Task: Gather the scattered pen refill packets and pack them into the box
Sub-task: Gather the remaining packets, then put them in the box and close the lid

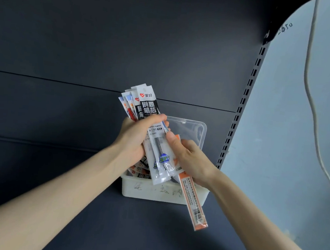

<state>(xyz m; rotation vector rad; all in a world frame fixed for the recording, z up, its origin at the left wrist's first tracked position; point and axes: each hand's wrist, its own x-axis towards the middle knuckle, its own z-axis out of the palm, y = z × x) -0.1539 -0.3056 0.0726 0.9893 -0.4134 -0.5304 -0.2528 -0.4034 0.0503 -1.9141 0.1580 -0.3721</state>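
Note:
My left hand (134,136) grips a fanned bundle of pen refill packets (149,105), white with black labels, held upright above the box. My right hand (190,160) holds a long orange-edged refill packet (194,203) that points down and to the right, its thumb resting on the front packet of the bundle. Beneath both hands a translucent white plastic box (160,192) stands on the dark shelf. More packets (139,171) lie inside it, partly hidden by my hands. The box's clear back wall (192,127) shows behind the bundle.
The dark shelf surface (111,226) stretches in front of and left of the box. A dark back panel (107,40) rises behind. A perforated shelf upright (239,111) runs along the right, with a pale wall and a hanging cable (309,101) beyond it.

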